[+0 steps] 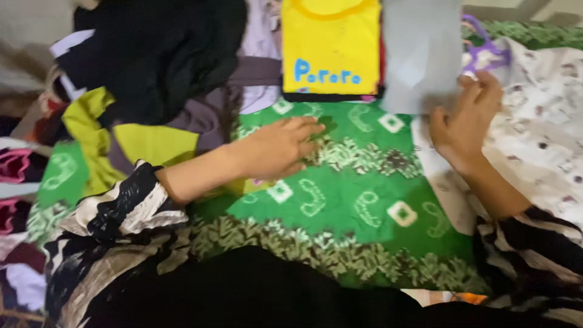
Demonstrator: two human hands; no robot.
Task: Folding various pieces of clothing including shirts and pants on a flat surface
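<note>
Looking down from my head, my left hand (280,149) lies flat, palm down and fingers spread, holding nothing; it presses the green patterned cloth (358,200) so the surface stays smooth under me. My right hand (464,124) is curled, its fingers pinching the edge of the white flowered fabric (540,146), which spreads away to the outside of that grip, bunched where I hold it. Just beyond my right fingertips lies a folded grey garment (422,54), and next to it, ahead of my left hand, a folded yellow shirt (331,45), set side by side as a neat row. Beyond my left wrist sits a loose heap of dark clothes (158,54), unfolded.
</note>
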